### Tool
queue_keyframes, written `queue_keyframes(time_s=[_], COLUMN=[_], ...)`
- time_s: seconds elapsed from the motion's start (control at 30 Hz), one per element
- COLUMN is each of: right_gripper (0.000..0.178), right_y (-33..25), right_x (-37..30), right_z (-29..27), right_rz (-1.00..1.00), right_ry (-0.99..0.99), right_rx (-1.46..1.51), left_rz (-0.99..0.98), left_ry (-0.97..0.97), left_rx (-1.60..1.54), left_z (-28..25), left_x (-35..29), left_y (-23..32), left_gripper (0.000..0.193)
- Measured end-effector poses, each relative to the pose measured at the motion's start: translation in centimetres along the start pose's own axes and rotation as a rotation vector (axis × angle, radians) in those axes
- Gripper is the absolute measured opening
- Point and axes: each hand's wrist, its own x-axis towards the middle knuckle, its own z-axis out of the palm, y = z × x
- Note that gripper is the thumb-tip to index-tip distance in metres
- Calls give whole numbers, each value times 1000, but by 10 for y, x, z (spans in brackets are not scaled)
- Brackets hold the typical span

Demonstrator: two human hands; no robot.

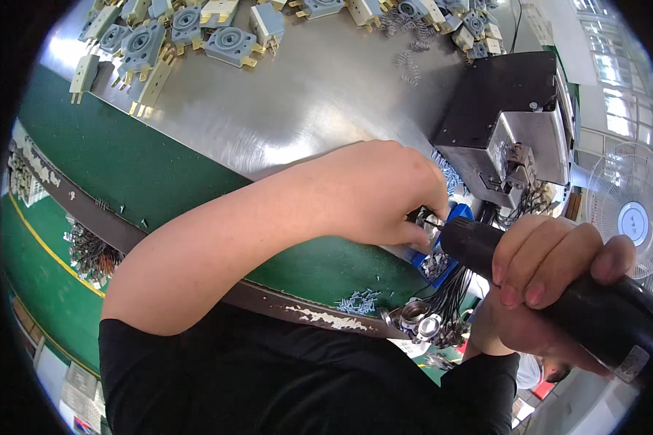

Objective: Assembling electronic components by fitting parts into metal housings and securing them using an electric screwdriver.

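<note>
My right hand (548,272) is wrapped round a black electric screwdriver (473,245), which points leftward. Its thin bit reaches to the fingertips of my left hand (395,192). Between thumb and forefinger the left hand pinches a small part (418,215), dark with a shiny metal bit; my fingers cover most of it, so its kind does not show. Just beyond and below these fingers is a blue bin (460,212) with small metal pieces (435,263) in it. Whether the bit touches the pinched part cannot be made out.
Grey square parts with brass prongs (228,45) crowd the steel tabletop's (319,80) far edge, near loose springs (411,61). A black-and-metal machine (486,109) stands right, screws (448,172) beside it. More screws (358,301) lie on the green mat, near cabled metal parts (428,328). A fan (631,217) stands far right.
</note>
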Motion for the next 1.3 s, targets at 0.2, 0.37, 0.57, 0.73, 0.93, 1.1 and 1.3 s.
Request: queue_keyframes(time_s=[0.2, 0.37, 0.57, 0.73, 0.93, 1.1, 1.3], right_gripper=[102, 104, 109, 108, 103, 100, 95], right_y=[-1, -1, -7, -9, -5, -2, -2], right_x=[0, -4, 1, 0, -2, -4, -7], right_z=[0, 10, 5, -1, -7, -10, -13], right_rz=[-7, -29, -13, -18, -39, -58, -89], right_ry=[-30, 115, 285, 298, 233, 174, 96], right_rx=[-7, 33, 91, 93, 100, 106, 98], left_rz=[6, -34, -49, -80, -111, -86, -86], left_ry=[-1, -62, -20, -1, -5, 35, 30], left_rx=[-2, -21, -48, -19, -41, -14, -29], left_z=[-1, -6, -4, -1, 0, 2, 2], left_x=[1, 7, 20, 27, 28, 25, 24], left_y=[2, 10, 20, 27, 29, 28, 29], left_gripper=[31, 36, 33, 33, 33, 29, 31])
